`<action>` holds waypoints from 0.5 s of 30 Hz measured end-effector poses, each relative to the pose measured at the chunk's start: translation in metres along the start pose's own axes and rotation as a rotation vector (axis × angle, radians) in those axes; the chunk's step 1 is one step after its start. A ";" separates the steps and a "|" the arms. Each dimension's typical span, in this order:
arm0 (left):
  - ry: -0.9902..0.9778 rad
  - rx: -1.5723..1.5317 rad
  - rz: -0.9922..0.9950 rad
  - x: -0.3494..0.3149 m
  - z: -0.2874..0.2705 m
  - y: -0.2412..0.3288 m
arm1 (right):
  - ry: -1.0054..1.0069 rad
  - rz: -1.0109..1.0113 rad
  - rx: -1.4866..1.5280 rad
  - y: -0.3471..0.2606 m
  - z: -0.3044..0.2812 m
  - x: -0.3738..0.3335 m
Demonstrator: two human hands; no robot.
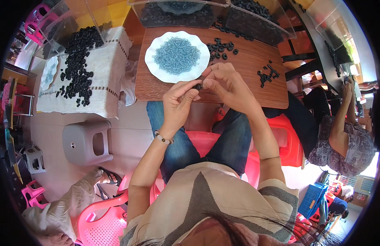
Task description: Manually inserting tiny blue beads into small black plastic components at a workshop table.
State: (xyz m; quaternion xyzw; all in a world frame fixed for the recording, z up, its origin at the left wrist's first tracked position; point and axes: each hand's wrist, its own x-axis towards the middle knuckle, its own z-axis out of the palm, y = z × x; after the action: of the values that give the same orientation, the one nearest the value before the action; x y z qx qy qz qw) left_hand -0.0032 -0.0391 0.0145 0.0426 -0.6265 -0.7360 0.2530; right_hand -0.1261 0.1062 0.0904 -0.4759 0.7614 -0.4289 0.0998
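Observation:
Near the table's front edge my two hands meet, fingers pinched together. Between the fingertips of my left hand is a small black part. My right hand closes in a pinch right beside it; whether its fingers grip the same part or another tiny piece is hidden. Just beyond my hands stands a white wavy-rimmed plate heaped with tiny clear bluish pieces. Several round black parts lie right of the plate. Farther right is a small group of thinner black pieces.
Clear bins of black parts line the back of the brown table. On the left, a cloth-covered table carries a black heap and another plate. A grey stool stands below it. Co-workers sit at right and lower left.

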 end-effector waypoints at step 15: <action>-0.145 -0.053 -0.143 -0.010 0.013 -0.018 | 0.084 0.301 0.471 0.027 0.012 -0.033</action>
State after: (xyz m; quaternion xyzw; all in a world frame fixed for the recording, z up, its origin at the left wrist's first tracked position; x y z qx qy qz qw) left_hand -0.0049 -0.0215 -0.0022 0.0270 -0.6189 -0.7696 0.1549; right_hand -0.1190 0.1305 0.0545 -0.3031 0.7062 -0.5936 0.2386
